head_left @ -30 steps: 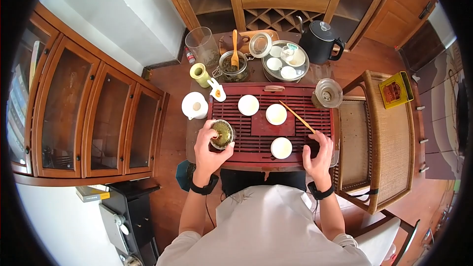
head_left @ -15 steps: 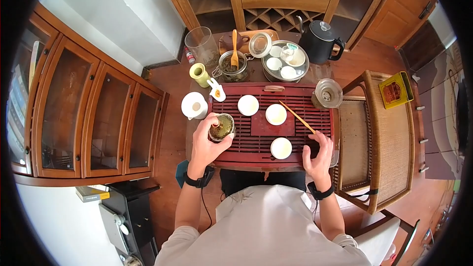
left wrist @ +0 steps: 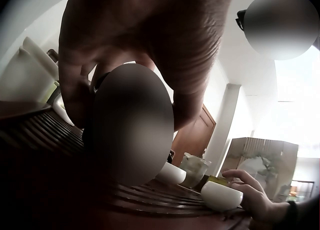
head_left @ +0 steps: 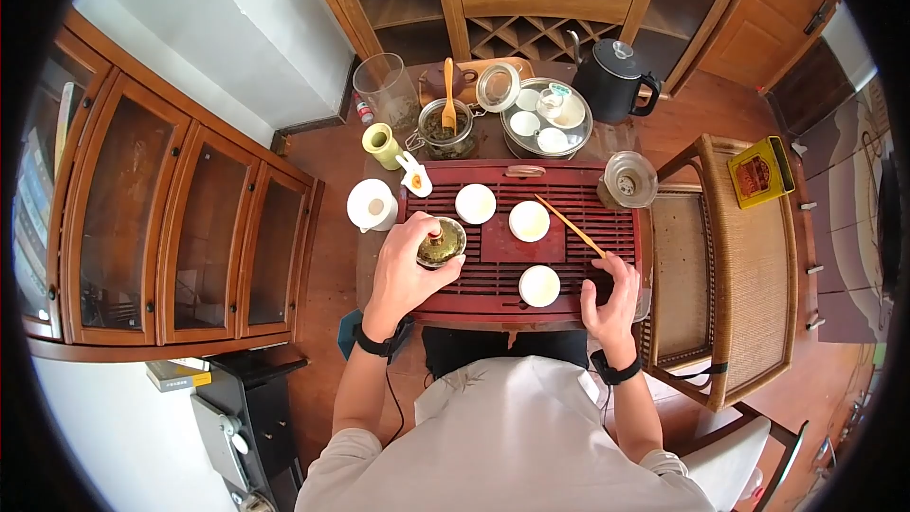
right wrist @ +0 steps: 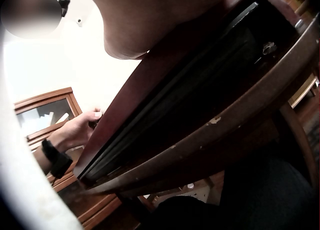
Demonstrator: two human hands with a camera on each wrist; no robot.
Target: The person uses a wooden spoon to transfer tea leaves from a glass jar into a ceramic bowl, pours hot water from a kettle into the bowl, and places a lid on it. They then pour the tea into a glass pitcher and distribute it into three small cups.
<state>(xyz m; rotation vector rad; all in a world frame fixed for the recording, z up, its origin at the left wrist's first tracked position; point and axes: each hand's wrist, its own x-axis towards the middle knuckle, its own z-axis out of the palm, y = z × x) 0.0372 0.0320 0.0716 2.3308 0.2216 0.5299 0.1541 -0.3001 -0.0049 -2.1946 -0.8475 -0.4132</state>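
My left hand (head_left: 403, 270) grips a clear glass gaiwan (head_left: 444, 248) at the left of the red slatted tea tray (head_left: 493, 301). Its fingers are at the lid's knob and the thumb is at the rim. A blurred oval covers the gaiwan in the left wrist view. Three white cups stand on the tray: one at the back (head_left: 476, 203), one mid-tray (head_left: 529, 221) and one near the front (head_left: 539, 285). Relaxed, my right hand (head_left: 611, 299) rests at the tray's right front edge, fingertips right by the end of a thin wooden stick (head_left: 569, 225).
Left of the tray stands a white pitcher (head_left: 371, 206). Behind it are a green vase (head_left: 381, 145), a tea-leaf jar (head_left: 445, 137) with a wooden scoop, a round lidded pan (head_left: 512, 137) of cups and a black kettle (head_left: 616, 85). A glass strainer cup (head_left: 627, 180) is at right.
My left hand has shifted the gaiwan slightly right and away from the body, its fingers moving toward the middle of the lid. The right hand and the stick have stayed put.
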